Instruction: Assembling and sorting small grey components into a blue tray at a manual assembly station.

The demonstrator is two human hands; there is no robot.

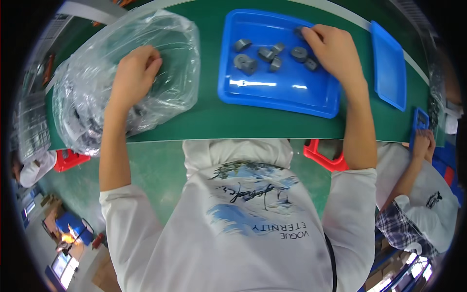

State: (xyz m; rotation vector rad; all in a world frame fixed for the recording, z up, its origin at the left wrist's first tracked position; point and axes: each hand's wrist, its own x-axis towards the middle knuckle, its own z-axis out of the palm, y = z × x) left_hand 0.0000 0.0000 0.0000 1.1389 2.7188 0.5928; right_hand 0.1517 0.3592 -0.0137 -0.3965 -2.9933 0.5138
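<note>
A large clear plastic bag (175,92) lies on the left of the green table, with dark things showing dimly through its lower part. Over the bag is my left hand (134,75), its fingers curled in and closed; whatever they hold, if anything, is hidden. A shallow blue tray (272,95) stands right of centre. Several small dark grey round and block-like parts (245,63) lie scattered in its far half. At the tray's far right corner, my right hand (338,51) has thumb and finger closed on one dark grey part (298,32), mostly covered by the fingertips.
Another blue tray (389,68) sits to the right on the green table (209,119). Red stool-like frames (326,155) show below the table edge. At the far right, a co-worker's hands (424,142) are at a small blue tray (419,121).
</note>
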